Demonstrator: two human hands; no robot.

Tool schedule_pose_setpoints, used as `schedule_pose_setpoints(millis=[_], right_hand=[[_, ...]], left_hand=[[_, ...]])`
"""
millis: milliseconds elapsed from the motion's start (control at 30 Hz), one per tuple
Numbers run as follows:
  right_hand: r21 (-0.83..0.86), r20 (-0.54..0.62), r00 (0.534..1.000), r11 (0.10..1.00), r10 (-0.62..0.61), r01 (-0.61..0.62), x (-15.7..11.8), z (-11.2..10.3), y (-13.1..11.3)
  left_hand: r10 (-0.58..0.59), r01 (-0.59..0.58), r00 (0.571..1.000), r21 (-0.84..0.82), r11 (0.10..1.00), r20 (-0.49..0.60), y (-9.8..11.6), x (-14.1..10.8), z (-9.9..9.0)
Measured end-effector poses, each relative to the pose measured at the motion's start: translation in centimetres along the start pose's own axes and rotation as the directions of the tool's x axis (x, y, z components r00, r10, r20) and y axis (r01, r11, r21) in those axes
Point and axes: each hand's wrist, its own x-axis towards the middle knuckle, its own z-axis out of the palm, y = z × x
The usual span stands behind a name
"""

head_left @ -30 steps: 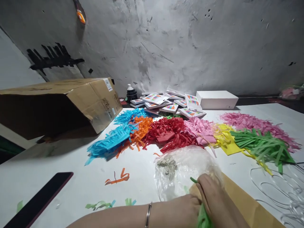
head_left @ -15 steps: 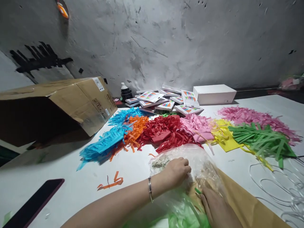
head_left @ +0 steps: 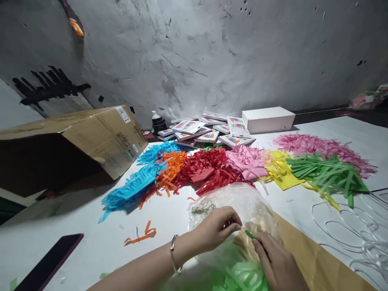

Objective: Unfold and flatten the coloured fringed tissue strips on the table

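My right hand (head_left: 277,256) pinches a green strip (head_left: 249,234) between thumb and fingers, its tip poking out. Just left of it, my left hand (head_left: 216,228) is curled, thumb and fingertips drawn together; whatever may lie between them is too small to make out. Both hands are over a clear plastic bag (head_left: 239,198), with brownish contents and a pale crumpled clump (head_left: 203,207) showing through. Below the hands, loose green strips (head_left: 239,277) lie blurred at the bottom edge.
Cut fringes in blue (head_left: 133,182), orange (head_left: 171,161), red (head_left: 209,167), pink (head_left: 248,161), yellow (head_left: 281,173) and green (head_left: 330,173) line the table. Behind are flat packets (head_left: 209,135) and a white box (head_left: 268,120). A carton (head_left: 115,137), phone (head_left: 50,262) and white cord (head_left: 360,238) flank them.
My left hand has come lower and turned, its fingertips nearing the green strip. My right hand still grips the strip. The view has shifted slightly.
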Motion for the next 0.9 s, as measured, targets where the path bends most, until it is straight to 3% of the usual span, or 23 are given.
schedule_pose_setpoints(millis=[100,200,300,400,567,733,900], right_hand=[[0.066,-0.098,0.984,0.986,-0.147,0.154,0.5,-1.3,-1.6],[0.025,-0.063,0.978,0.979,-0.199,0.200,0.7,-2.3,-3.2],[0.016,0.012,0.971,0.971,-0.240,0.240,0.9,-3.3,-4.4],[0.058,0.071,0.966,0.968,-0.249,0.245,1.2,-4.6,-5.7],[0.043,0.162,0.956,0.970,-0.243,0.239,0.6,-6.1,-7.4],[0.058,0.293,0.912,0.958,-0.286,0.281,-0.2,-7.2,-8.9],[0.068,0.310,0.901,0.952,-0.305,0.299,-1.0,-7.7,-10.6]], left_hand=[[-0.039,0.037,0.999,-0.198,0.979,-0.007,1.8,-2.1,-0.6],[-0.081,0.044,0.994,-0.384,0.922,-0.080,3.3,-3.7,-0.8],[-0.036,-0.024,0.981,-0.306,0.952,-0.189,4.2,-4.9,-0.7],[0.020,-0.072,0.976,-0.234,0.970,-0.217,4.9,-6.1,-0.8],[-0.004,-0.046,0.977,-0.226,0.973,-0.214,6.3,-8.3,-0.5],[-0.026,-0.016,0.983,-0.227,0.974,-0.180,8.0,-10.6,0.2],[0.040,-0.072,0.983,-0.172,0.983,-0.179,9.2,-12.7,0.5]])
